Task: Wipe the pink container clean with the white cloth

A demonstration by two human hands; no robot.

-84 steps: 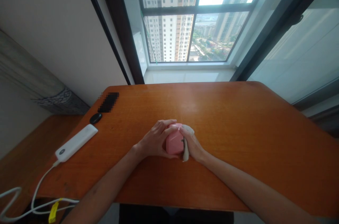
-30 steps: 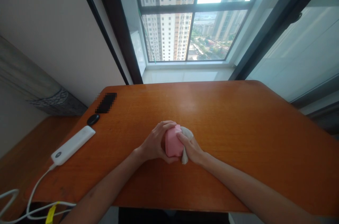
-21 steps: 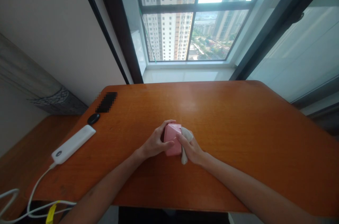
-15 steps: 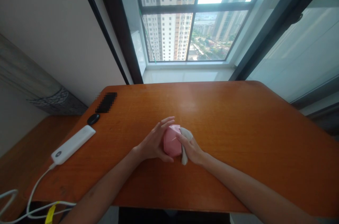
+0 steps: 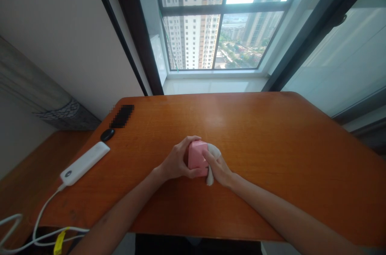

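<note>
A small pink box-shaped object [image 5: 197,154] is held between my hands above the near middle of the table; its exact kind does not show. My left hand [image 5: 180,159] wraps round its left side, thumb along the near edge and fingers over the far edge. On the other side, my right hand [image 5: 219,166] grips a whitish cloth [image 5: 214,150] that is pressed against the object's right side. The right thumb lies on the pink face. One end of the cloth [image 5: 210,178] hangs down below that hand. The right fingers are mostly hidden behind the cloth.
On the left of the brown wooden table [image 5: 271,146] lie a white power strip [image 5: 86,163] with a white cable [image 5: 40,211], a black oval object [image 5: 107,134] and a dark pixelated rectangle [image 5: 122,116]. A window [image 5: 221,38] stands beyond the far edge.
My left fingers and thumb have closed in round the pink object. It has turned, so a squarer face now shows. The right hand keeps the cloth against it.
</note>
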